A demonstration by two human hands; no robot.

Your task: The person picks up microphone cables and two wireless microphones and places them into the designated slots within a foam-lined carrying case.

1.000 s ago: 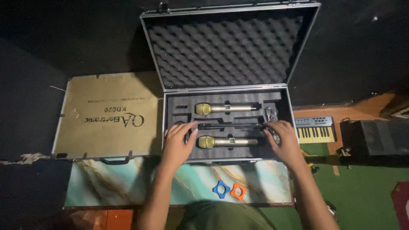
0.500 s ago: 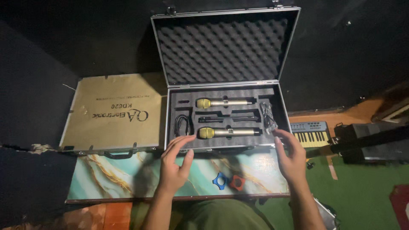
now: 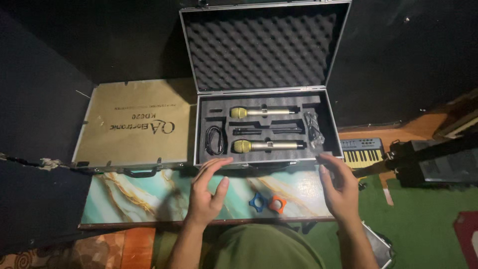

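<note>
An open aluminium-edged carrying case (image 3: 261,162), lined with black foam, is seen standing at the far edge of a narrow marbled teal-and-white table top (image 3: 134,197), its lid (image 3: 264,45) raised upright and padded with egg-crate foam. Two gold-headed, silver-bodied handheld microphones are laid lengthwise in cut-outs of the lower foam: the far microphone (image 3: 263,112) near the hinge side, the near microphone (image 3: 269,145) towards the front wall of the case. A coiled black cable (image 3: 215,140) is set in a slot at the left end of the foam, and a clear bag of small parts (image 3: 313,128) at the right end.

The left hand (image 3: 208,192) is held over the table top just in front of the case's near left corner, fingers spread and slightly curled, nothing gripped; the fingertips lie close to the front wall, though contact cannot be made out. The right hand (image 3: 339,187) is held at the near right corner of the case, open, fingers loosely together, empty.

Between the hands, near the front edge of the table top, a blue ring-shaped plastic piece (image 3: 257,201) and an orange ring-shaped plastic piece (image 3: 277,203) are laid touching side by side. A closed flat case covered with brown card (image 3: 134,124) lies left of the open case. A small keyboard with yellow-lit keys (image 3: 362,152) is seen on the floor to the right.
</note>
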